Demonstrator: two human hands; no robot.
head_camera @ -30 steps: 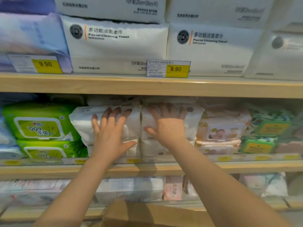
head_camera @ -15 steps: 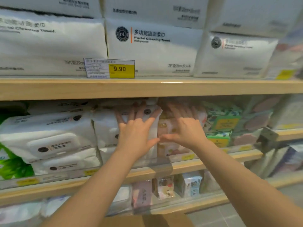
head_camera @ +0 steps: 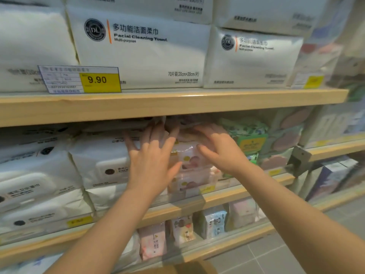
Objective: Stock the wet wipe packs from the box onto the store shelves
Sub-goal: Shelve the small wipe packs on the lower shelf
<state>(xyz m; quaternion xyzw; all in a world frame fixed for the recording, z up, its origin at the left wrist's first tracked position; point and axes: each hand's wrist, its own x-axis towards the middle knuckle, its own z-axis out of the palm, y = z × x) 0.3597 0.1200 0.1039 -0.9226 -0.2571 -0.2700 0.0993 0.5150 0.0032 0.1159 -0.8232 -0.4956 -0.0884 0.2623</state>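
On the middle wooden shelf (head_camera: 217,196) stand white wet wipe packs (head_camera: 100,161) and, to their right, pink baby wipe packs (head_camera: 192,165) stacked two high. My left hand (head_camera: 152,159) lies flat with fingers spread across the edge of the white pack and the pink stack. My right hand (head_camera: 217,147) presses with straight fingers on the upper right of the pink stack. Neither hand holds a pack. The fingertips reach into the shadow under the upper shelf. A corner of the cardboard box (head_camera: 177,268) shows at the bottom edge.
Large white facial towel packs (head_camera: 142,50) fill the upper shelf, with a 9.90 price tag (head_camera: 81,79) in front. Green wipe packs (head_camera: 248,139) sit right of the pink stack. Small packs (head_camera: 213,224) line the lower shelf. Grey tiled floor (head_camera: 276,254) lies at lower right.
The view has swung right along the shelf. Both hands have moved from the white packs to the pink stack, still flat against the pack fronts.
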